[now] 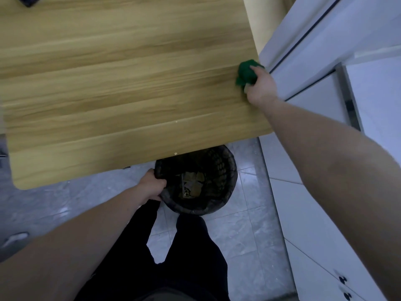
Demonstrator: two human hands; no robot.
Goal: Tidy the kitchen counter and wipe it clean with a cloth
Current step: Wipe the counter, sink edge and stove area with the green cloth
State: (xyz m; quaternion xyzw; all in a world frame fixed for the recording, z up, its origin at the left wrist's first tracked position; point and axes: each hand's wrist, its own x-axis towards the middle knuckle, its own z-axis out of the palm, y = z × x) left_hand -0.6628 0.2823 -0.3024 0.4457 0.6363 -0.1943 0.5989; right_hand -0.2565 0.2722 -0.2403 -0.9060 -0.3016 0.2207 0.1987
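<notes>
Fingers of the right hand [261, 88] clamp a bunched green cloth [247, 72] against the wooden counter [130, 83] at its three o'clock edge, beside white cabinets [314, 192]. At six o'clock, the left hand [152, 185] grips the rim of a black bin [225, 168], partly under the counter's near edge, on grey marbled floor tiles [249, 231].

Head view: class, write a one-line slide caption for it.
Right hand wipes wooden counter with green cloth; left hand holds bin below edge.
</notes>
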